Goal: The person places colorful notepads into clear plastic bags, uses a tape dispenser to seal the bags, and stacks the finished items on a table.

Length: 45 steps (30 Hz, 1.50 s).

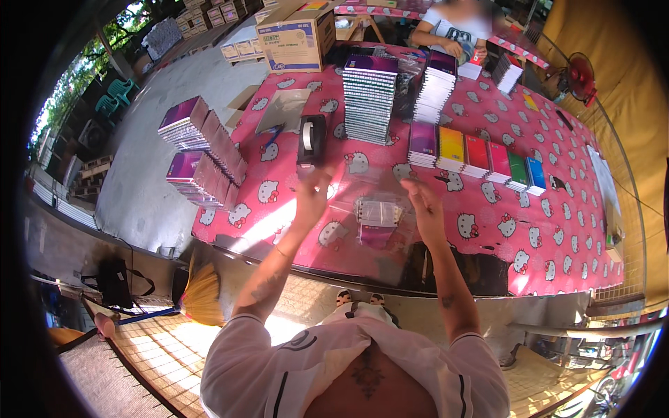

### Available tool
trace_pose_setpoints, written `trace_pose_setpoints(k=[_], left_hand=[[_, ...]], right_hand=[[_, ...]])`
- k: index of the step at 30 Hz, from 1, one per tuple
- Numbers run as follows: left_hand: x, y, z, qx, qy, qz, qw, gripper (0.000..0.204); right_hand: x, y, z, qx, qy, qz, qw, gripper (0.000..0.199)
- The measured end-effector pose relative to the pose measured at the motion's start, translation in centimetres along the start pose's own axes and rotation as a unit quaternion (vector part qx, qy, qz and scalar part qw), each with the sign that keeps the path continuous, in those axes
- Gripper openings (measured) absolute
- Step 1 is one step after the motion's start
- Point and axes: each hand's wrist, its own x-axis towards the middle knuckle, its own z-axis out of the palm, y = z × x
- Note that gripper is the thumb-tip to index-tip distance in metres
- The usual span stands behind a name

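Between my hands lies a small notebook pack [378,212] in clear plastic, purple on its near side. My left hand [315,191] is just in front of a black tape dispenser [311,139] with a roll on it. Its fingers are blurred, so whether they grip anything is unclear. Beside the pack on the right, my right hand [425,202] has its fingers loosely stretched and apart, with nothing visible held. Clear plastic film [359,182] spreads on the pink cloth between the hands.
Wrapped purple notebook stacks [202,150] stand left. Tall spiral notebook stacks [369,97] and a row of coloured notebooks [476,157] are farther back. A cardboard box [296,42] sits at the far edge. Across the pink table [488,230], another person [456,31] handles something. A red fan [580,78] stands right.
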Motion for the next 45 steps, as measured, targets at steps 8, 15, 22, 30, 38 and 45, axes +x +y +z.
trace_pose_setpoints(k=[8,15,22,30,38,45], left_hand=[[7.4,-14.5,-8.9,-0.173,0.009,-0.283,0.943,0.026],[6.2,-13.3,-4.5,0.127,0.155,-0.144,0.969,0.020],[4.0,-12.8,-5.3,0.318,0.057,-0.226,0.919,0.010],[2.2,1.3,-3.3,-0.099,-0.362,-0.014,0.927,0.020],[4.2,1.1,-1.7,-0.016,-0.426,0.107,0.898,0.018],[3.3,3.1,1.8,0.076,-0.411,0.165,0.893,0.016]], right_hand=[[-2.4,-5.3,7.4,-0.467,-0.094,-0.242,0.845,0.039],[-2.4,-4.6,8.6,-0.519,-0.076,-0.178,0.832,0.038],[-2.3,-4.0,8.3,-0.521,-0.090,-0.185,0.829,0.031],[-2.6,-5.3,8.2,-0.531,-0.100,-0.159,0.826,0.028],[-1.5,-5.4,4.1,-0.441,0.000,-0.159,0.884,0.020],[-3.6,3.6,2.2,0.011,-0.077,0.115,0.990,0.028]])
